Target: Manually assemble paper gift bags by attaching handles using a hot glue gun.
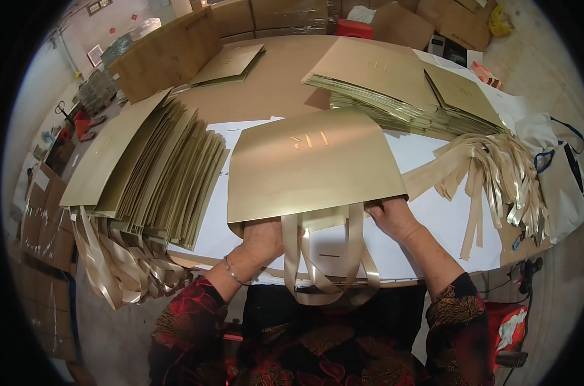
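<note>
A gold paper gift bag [314,170] lies in front of me, its opening toward my body and shiny lettering on its upper face. Two beige ribbon handles [355,248] hang from the opening over the table's near edge. My left hand [264,237] reaches in under the bag's near edge at the left, its fingers hidden by the panel. At the bag's right near corner, my right hand [394,217] is closed on the edge, with the fingertips out of sight.
At left leans a row of gold bags [147,164] with ribbon handles dangling. Flat gold bags [382,80] are stacked at the back right, beside a bundle of loose beige ribbons [491,174]. White paper [433,228] covers part of the table; a cardboard box [169,55] stands behind.
</note>
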Available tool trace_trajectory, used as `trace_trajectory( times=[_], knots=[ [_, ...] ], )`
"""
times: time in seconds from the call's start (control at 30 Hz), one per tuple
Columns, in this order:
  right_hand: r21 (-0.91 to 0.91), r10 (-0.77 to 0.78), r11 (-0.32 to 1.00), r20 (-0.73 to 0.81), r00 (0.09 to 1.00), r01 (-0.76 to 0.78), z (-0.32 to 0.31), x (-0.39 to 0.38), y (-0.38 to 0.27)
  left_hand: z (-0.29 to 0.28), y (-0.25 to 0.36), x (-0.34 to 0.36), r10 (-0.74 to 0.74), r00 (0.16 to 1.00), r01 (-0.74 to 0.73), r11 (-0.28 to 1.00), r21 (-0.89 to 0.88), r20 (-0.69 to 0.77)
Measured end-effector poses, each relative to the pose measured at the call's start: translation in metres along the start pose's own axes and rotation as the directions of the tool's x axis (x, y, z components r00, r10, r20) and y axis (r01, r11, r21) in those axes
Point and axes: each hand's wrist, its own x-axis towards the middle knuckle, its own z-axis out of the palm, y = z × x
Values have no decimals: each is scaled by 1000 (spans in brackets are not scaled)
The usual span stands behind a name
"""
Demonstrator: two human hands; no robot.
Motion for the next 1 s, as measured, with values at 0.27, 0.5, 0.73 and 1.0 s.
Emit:
trace_trajectory(
  times=[0.27,0.5,0.73,1.0],
  knots=[
    [-22,-40,999,-42,998,39,2,-4,-3,-2,4,0,-78,997,79,994,-71,26],
    [-177,-172,970,-29,985,164,-5,-14,-8,-2,-17,-13,-36,984,54,994,-95,175],
    [-453,-543,607,364,757,653,-33,-32,-31,-16,-5,-26,646,740,-673,711,204,189],
    [-621,-346,471,523,779,626,-31,-40,-69,-54,16,1,124,578,-591,745,309,807]
  ],
)
